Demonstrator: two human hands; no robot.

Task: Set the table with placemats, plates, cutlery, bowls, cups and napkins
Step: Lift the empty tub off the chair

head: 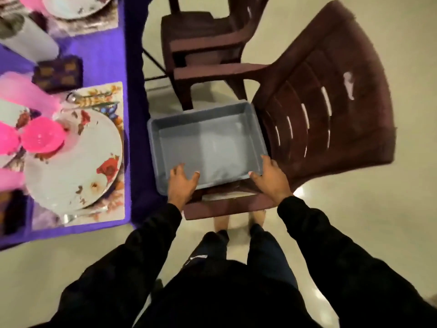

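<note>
An empty grey plastic bin (203, 114) sits on the seat of a brown plastic chair (331, 95) beside the table. My left hand (182, 183) rests over the bin's near rim by its left corner, fingers spread. My right hand (269, 178) holds the near right corner, thumb on the near rim and fingers along the right wall. On the purple tablecloth (104, 60) a floral plate (78, 162) lies on a floral placemat (113, 91). A pink bowl (43, 138) stands on the plate. A dark patterned napkin (59, 72) lies behind the placemat.
A second brown chair (201, 46) stands farther back against the table. Another plate (71, 8) lies at the top left. Cutlery (71, 217) shows at the near edge of the placemat. Blurred pink cups (30, 91) stand at the left. Pale floor spreads to the right.
</note>
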